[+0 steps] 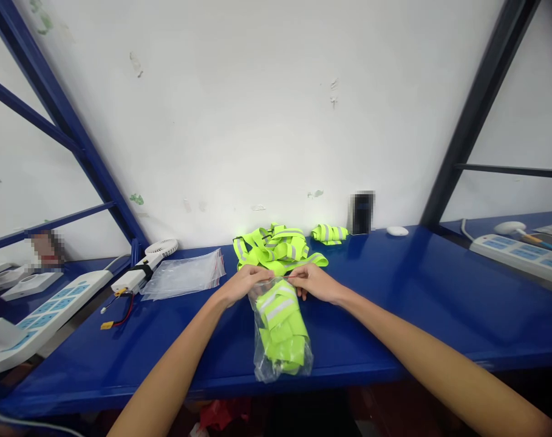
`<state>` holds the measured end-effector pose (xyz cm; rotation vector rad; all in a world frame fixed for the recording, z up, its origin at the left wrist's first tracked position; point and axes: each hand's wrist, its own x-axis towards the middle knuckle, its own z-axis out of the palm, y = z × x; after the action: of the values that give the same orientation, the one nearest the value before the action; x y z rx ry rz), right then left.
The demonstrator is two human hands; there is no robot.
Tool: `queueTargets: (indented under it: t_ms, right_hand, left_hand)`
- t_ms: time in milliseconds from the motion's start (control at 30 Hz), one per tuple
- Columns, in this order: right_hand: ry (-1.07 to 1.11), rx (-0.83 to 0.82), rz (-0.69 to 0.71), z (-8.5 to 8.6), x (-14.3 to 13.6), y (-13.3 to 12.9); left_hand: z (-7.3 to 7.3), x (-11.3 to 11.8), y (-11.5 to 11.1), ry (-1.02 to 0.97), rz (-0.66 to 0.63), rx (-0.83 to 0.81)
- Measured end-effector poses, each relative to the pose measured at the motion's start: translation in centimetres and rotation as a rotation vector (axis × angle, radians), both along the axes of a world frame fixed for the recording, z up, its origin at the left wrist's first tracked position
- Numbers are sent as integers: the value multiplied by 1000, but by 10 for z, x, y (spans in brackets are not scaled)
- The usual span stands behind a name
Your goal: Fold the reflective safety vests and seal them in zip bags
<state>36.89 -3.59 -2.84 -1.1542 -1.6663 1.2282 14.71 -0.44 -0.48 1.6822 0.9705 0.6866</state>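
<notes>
A clear zip bag [260, 349] lies at the front of the blue table, its opening turned away from me. Inside it is a folded neon-yellow reflective strap [282, 328] with silvery stripes. My left hand [247, 283] pinches the left end of the bag's mouth. At the right end, my right hand [313, 281] closes its thumb and finger on the red-lined seal. Just beyond both hands lies a loose heap of the same reflective straps [276, 246]. A rolled reflective strap [329, 233] sits by the wall.
Flat clear zip bags [184, 276] are stacked on the left, beside a white handheld fan [161, 247] and a wired connector [107, 325]. A dark phone-like object [362, 212] leans on the wall near a white oval item [397, 231]. Power strips [52, 315] and metal posts flank the table [394, 309].
</notes>
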Motion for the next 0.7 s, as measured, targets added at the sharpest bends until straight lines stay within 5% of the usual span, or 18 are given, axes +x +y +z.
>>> queueTargets:
  t_ms: [300,700]
  right_hand:
    - [-81,73,98,1,-7,-12]
    - [14,-47,220,11,-5,-11]
  left_hand:
    - [14,-14,-1,246,-378,-129]
    - [4,-13,9,184,-533,-231]
